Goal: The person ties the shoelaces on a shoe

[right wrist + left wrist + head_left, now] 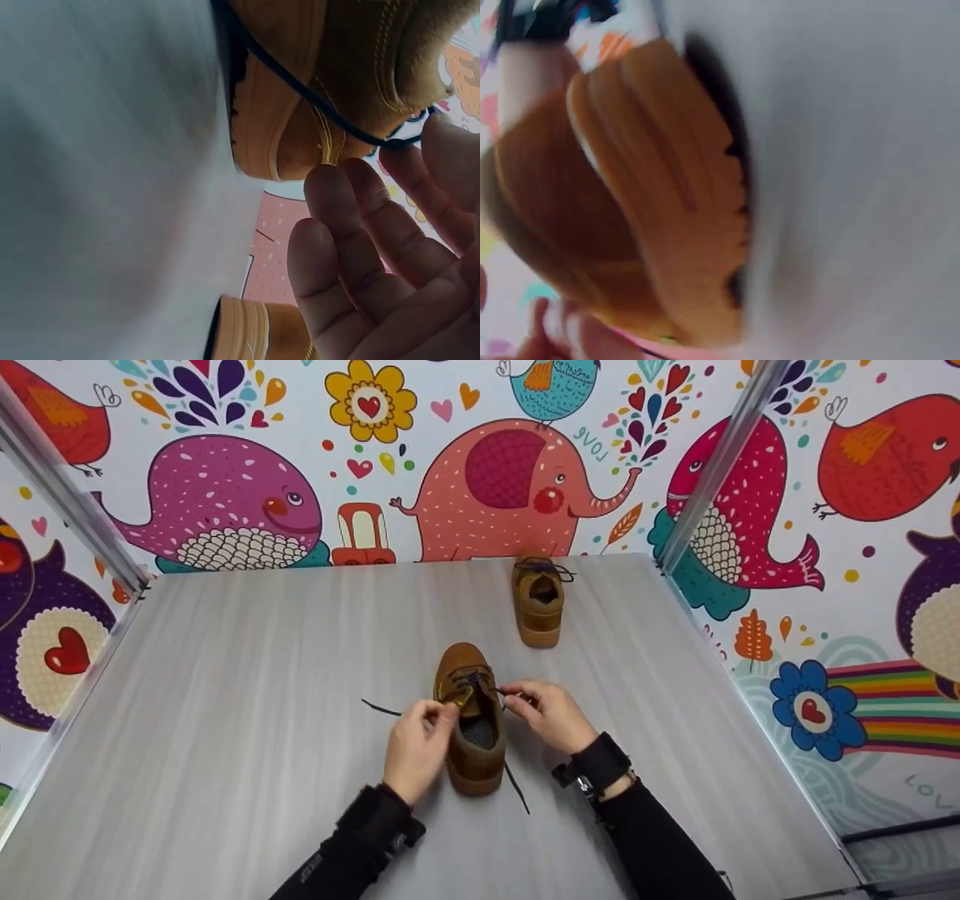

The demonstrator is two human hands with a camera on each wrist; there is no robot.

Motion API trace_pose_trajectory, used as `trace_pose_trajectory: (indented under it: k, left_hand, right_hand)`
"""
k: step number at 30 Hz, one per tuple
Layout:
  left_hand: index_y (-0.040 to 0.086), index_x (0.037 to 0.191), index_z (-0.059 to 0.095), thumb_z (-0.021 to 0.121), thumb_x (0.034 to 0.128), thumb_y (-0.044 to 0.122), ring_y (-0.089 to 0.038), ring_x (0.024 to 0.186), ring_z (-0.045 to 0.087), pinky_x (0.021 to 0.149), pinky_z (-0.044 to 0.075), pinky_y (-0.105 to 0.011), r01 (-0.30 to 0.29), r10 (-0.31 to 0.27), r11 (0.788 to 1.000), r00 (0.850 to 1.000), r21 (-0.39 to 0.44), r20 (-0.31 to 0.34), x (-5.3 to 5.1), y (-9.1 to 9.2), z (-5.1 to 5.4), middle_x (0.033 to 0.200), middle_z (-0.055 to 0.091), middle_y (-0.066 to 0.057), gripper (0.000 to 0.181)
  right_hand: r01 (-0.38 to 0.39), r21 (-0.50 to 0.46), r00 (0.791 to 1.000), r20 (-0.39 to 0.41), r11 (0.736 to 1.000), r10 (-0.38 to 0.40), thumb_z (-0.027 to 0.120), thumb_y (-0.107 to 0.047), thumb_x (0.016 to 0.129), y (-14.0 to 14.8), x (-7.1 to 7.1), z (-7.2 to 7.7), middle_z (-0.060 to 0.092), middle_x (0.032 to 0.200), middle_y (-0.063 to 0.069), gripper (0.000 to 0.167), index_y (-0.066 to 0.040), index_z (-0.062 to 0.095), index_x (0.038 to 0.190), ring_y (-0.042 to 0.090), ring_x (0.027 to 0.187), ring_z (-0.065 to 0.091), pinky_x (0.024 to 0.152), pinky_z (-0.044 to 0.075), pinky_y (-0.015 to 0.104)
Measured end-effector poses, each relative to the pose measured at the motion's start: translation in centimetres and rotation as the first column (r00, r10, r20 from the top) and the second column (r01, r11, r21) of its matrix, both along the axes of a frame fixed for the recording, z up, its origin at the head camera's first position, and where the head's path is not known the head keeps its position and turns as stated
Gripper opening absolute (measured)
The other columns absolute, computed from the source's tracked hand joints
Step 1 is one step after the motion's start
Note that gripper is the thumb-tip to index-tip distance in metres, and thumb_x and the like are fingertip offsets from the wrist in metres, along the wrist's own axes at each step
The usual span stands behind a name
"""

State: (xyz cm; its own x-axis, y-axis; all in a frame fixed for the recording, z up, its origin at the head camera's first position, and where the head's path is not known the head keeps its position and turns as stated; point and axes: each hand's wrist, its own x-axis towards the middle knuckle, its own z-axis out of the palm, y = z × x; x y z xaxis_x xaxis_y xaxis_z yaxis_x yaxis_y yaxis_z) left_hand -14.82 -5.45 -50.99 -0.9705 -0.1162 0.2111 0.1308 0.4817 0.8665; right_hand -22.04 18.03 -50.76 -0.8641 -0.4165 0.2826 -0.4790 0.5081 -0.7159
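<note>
A brown lace-up shoe [477, 769] stands upright on the table, toe pointing away. To its left, my left hand [416, 746] has thumb and fingers pinched together by the yellowish tongue. A dark lace end [381, 707] sticks out beyond this hand, which appears to hold that lace; its grip is partly hidden. On the other side my right hand [551, 712] pinches the dark shoelace [300, 88] between thumb and index finger, its other fingers spread loosely. The left wrist view shows the shoe's thick tan sole [667, 202], with blurred fingertips [592, 337] beside it.
A second brown shoe [540, 615] with dark laces stands farther back, near the patterned wall. Another loose lace end [517, 789] trails beside the near shoe's heel. Cartoon-printed panels and metal posts [712, 472] border the pale wood-grain table [262, 675].
</note>
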Motion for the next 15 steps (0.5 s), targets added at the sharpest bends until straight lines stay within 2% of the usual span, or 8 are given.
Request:
trace_pose_trajectory:
  k: [3, 5, 7, 9, 12, 13, 15]
  left_hand:
    - [0.001, 0.128, 0.072, 0.056, 0.1116, 0.043, -0.034, 0.116, 0.068, 0.103, 0.052, -0.048, -0.044, 0.023, 0.992, 0.984, 0.118, 0.178, -1.2, -1.0, -0.1, 0.125, 0.074, -0.019, 0.047]
    - [-0.001, 0.138, 0.068, 0.052, 0.1133, 0.043, -0.039, 0.131, 0.064, 0.113, 0.048, -0.052, -0.052, 0.004, 0.981, 0.969, 0.187, 0.249, -1.7, -1.2, 0.0, 0.141, 0.068, -0.023, 0.053]
    - [-0.002, 0.143, 0.065, 0.051, 0.1132, 0.046, -0.041, 0.134, 0.061, 0.113, 0.048, -0.051, -0.065, -0.025, 0.956, 0.954, 0.285, 0.3, -2.1, -1.0, 0.5, 0.152, 0.061, -0.024, 0.058]
    - [-0.003, 0.143, 0.065, 0.056, 0.1116, 0.045, -0.04, 0.136, 0.059, 0.115, 0.047, -0.048, -0.09, -0.042, 0.92, 0.946, 0.382, 0.323, -2.5, -0.6, 1.1, 0.155, 0.058, -0.024, 0.058]
    - [-0.004, 0.136, 0.069, 0.069, 0.1055, 0.038, -0.036, 0.129, 0.062, 0.107, 0.05, -0.04, -0.147, -0.028, 0.862, 0.942, 0.485, 0.335, -3.3, 0.3, 2.0, 0.148, 0.063, -0.023, 0.052]
    - [-0.004, 0.132, 0.071, 0.073, 0.1036, 0.034, -0.033, 0.129, 0.063, 0.106, 0.051, -0.037, -0.16, -0.019, 0.85, 0.943, 0.502, 0.333, -3.6, 0.5, 2.2, 0.143, 0.066, -0.022, 0.048]
    - [-0.005, 0.122, 0.075, 0.078, 0.1, 0.026, -0.028, 0.116, 0.066, 0.094, 0.053, -0.029, -0.187, 0.01, 0.836, 0.945, 0.515, 0.326, -4.2, 0.9, 2.6, 0.129, 0.071, -0.02, 0.038]
  right_hand:
    - [-0.001, 0.002, 1.0, 0.015, 1.0, 0.001, 0.072, -0.016, 0.104, -0.4, 0.0, 0.0, 0.079, 0.1, 0.008, 0.02, -0.004, 0.079, 0.118, 0.013, 0.082, 0.069, 0.071, 0.054, 0.023]
    - [0.0, 0.011, 1.0, 0.005, 1.0, 0.0, 0.072, -0.016, 0.103, -0.6, 0.0, 0.0, 0.079, 0.097, 0.007, 0.016, -0.005, 0.079, 0.114, 0.012, 0.08, 0.068, 0.07, 0.053, 0.023]
    - [0.007, 0.021, 1.0, -0.027, 1.0, -0.007, 0.073, -0.016, 0.103, -0.7, 0.0, 0.1, 0.078, 0.095, 0.006, 0.014, -0.006, 0.079, 0.11, 0.013, 0.078, 0.067, 0.07, 0.054, 0.024]
    - [0.029, 0.035, 0.997, -0.074, 0.999, -0.026, 0.075, -0.016, 0.102, -0.7, 0.1, 0.2, 0.078, 0.095, 0.006, 0.012, -0.007, 0.08, 0.107, 0.014, 0.078, 0.068, 0.071, 0.055, 0.026]
    - [0.06, 0.04, 0.983, -0.174, 0.997, -0.052, 0.078, -0.017, 0.099, -0.7, 0.3, 0.6, 0.077, 0.097, 0.006, 0.012, -0.007, 0.081, 0.105, 0.017, 0.081, 0.069, 0.074, 0.058, 0.03]
    - [0.072, 0.045, 0.976, -0.209, 0.996, -0.061, 0.078, -0.017, 0.099, -0.7, 0.3, 0.7, 0.076, 0.098, 0.006, 0.012, -0.007, 0.081, 0.105, 0.017, 0.081, 0.069, 0.074, 0.058, 0.031]
    - [0.099, 0.054, 0.96, -0.269, 0.994, -0.081, 0.079, -0.017, 0.098, -0.8, 0.2, 1.1, 0.077, 0.099, 0.007, 0.012, -0.008, 0.082, 0.105, 0.018, 0.082, 0.071, 0.074, 0.059, 0.033]
